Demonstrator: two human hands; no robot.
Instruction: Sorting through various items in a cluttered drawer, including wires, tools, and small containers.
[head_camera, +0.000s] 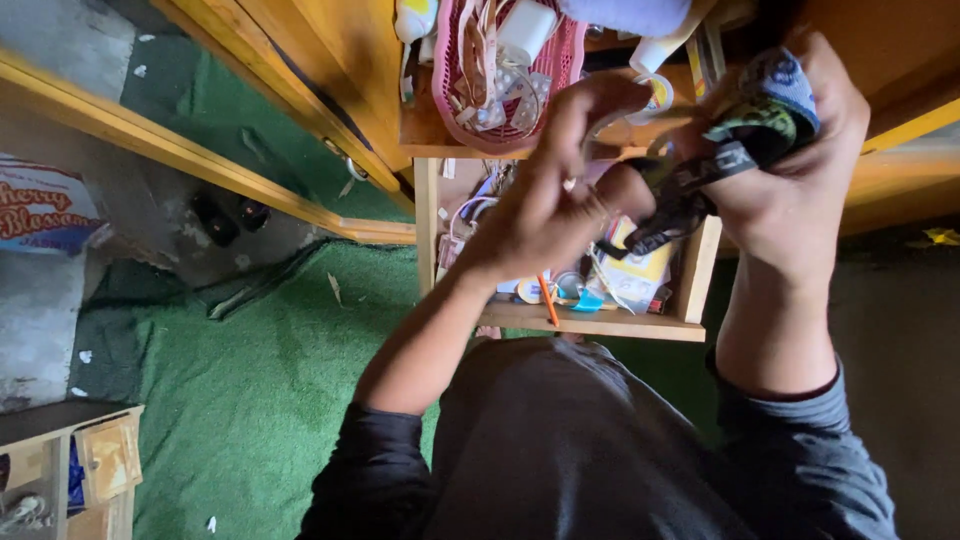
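Upper right of the frame: right hand (800, 160) closed around a bundled dark strap (745, 140) with a blue, patterned fabric end, held above the open wooden drawer (600, 325). A loose black length of the strap hangs from the fist toward centre frame, over the drawer contents. Left hand (545, 200), centre frame, fingers curled and pinched together just beside the strap's hanging part; whether the fingertips actually grip it cannot be told, as the contact point is hidden. Drawer, centre of frame below the hands, pulled out and cluttered: an orange pencil (547, 300), cables, a yellow packet (640, 265), small round items. Above it, top centre, a pink plastic basket (505, 70) sits on the wooden shelf, holding cords and a white charger block (525, 30). A white bottle (655, 50) lies just right of the basket. Green carpet (250, 390) covers the floor at lower left; a small wooden box (100, 460) stands at the bottom left corner. Both forearms in dark rolled sleeves, lower frame.
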